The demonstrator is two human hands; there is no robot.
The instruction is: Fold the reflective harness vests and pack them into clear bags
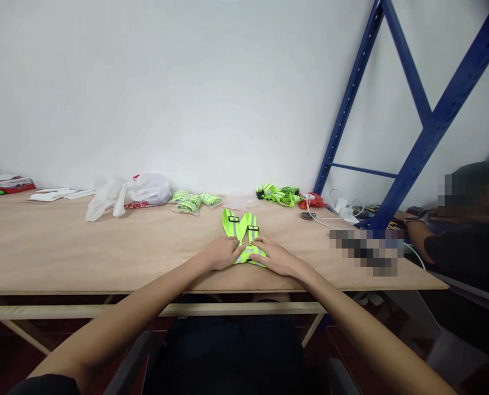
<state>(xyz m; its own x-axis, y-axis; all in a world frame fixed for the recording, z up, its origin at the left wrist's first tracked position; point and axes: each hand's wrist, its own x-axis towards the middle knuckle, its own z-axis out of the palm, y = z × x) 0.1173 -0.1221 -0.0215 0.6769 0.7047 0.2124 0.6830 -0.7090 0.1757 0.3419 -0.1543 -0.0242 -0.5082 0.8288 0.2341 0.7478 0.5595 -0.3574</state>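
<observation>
Head cam: hi-vis straps [189, 204] in clear pkts [216, 202] beyond vest [243, 257]

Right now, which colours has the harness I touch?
The harness is lime with grey stripes; head view.

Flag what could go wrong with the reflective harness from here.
The harness's upper straps may twist or slide, since the left hand and right hand rest on its lower part. The harness lies near the table's front edge, so a pull backward could drag it off.
</observation>
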